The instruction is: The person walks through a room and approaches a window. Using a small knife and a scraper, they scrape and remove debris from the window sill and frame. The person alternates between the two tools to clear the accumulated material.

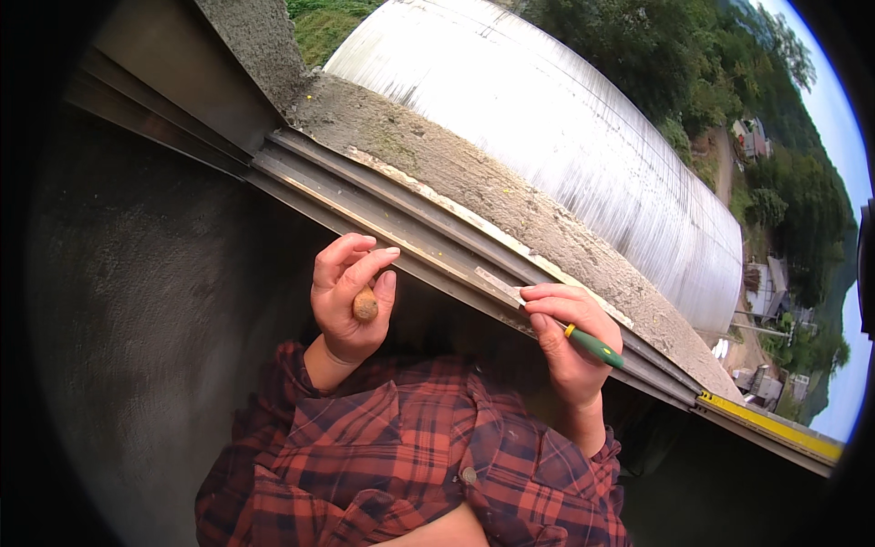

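My right hand [574, 335] holds a slim tool with a green handle and yellow collar [595, 347]. Its flat, whitish-speckled metal blade [497, 283] lies along the metal window frame track [383, 225]; the blade's exact kind cannot be told. On the left, my left hand [355, 294] is curled around a worn wooden handle [365, 305], whose rounded end faces the camera. The far part of that handle's tool is hidden by the fingers. That hand is just on the near side of the frame, by its inner edge.
Beyond the frame runs a rough cement sill [437, 157] with a ragged pale strip along its edge. A yellow spirit level or similar bar [772, 425] rests at the frame's right end. Outside stands a large whitish curved structure [547, 137]. A dark grey wall [137, 308] is at left.
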A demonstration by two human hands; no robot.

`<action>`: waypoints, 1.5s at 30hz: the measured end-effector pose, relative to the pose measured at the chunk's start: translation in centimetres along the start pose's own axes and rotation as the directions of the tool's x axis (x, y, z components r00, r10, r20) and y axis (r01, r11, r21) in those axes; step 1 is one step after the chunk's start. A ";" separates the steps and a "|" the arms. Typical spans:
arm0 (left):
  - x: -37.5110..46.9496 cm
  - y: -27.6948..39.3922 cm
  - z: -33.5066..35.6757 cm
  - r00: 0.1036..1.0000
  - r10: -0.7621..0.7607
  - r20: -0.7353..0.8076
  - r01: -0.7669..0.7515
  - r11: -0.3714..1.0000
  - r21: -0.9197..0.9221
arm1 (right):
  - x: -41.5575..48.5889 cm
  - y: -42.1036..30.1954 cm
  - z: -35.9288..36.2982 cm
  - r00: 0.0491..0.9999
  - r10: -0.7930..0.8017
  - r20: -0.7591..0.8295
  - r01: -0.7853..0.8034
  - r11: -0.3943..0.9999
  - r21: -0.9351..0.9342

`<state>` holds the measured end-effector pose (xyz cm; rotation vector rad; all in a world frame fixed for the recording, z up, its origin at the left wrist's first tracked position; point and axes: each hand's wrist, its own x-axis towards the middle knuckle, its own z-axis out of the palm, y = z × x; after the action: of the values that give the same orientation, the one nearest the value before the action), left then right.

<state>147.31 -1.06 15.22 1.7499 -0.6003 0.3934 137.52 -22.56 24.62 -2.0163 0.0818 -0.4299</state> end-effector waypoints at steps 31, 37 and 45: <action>0.6 -1.4 0.9 0.998 0.032 0.048 -0.027 0.993 -0.115 | 4.2 -0.1 6.4 0.995 0.089 0.045 -0.095 0.985 0.147; 0.5 -1.4 1.1 0.997 0.037 0.072 -0.029 0.994 -0.104 | 7.7 1.0 11.0 0.994 -0.096 0.048 0.092 0.992 0.082; 0.2 -1.6 0.9 0.996 0.048 0.077 -0.037 0.991 -0.131 | 3.6 0.5 7.1 0.995 -0.083 -0.048 0.070 0.974 -0.215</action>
<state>148.36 -1.65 13.82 1.6372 -0.7065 0.3080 143.34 -17.61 22.27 -2.2240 0.0889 -0.5475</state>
